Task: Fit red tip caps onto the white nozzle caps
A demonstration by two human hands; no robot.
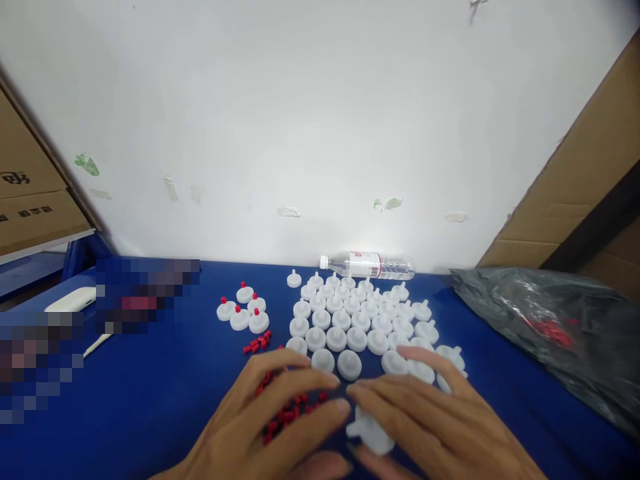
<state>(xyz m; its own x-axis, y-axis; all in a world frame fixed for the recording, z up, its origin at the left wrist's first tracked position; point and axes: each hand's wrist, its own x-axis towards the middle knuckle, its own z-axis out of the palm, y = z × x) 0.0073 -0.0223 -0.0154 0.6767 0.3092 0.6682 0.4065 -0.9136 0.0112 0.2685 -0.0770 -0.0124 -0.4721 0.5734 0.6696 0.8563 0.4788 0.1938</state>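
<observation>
White cap (371,435) gripped by right hand (435,427) fingers, left hand (270,427) fingers seemingly open, bottle label (367,264) unreadable.

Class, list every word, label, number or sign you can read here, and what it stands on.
No text is legible.
Cardboard boxes: dark printed marks, too blurred to read.
Water bottle: red-and-white label, too small to read.
White plastic piece in the right hand: no print visible.

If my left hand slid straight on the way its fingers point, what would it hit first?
Probably the fingertips of your right hand, which holds a white disc part, almost touching your left hand; depth is unclear.
</observation>
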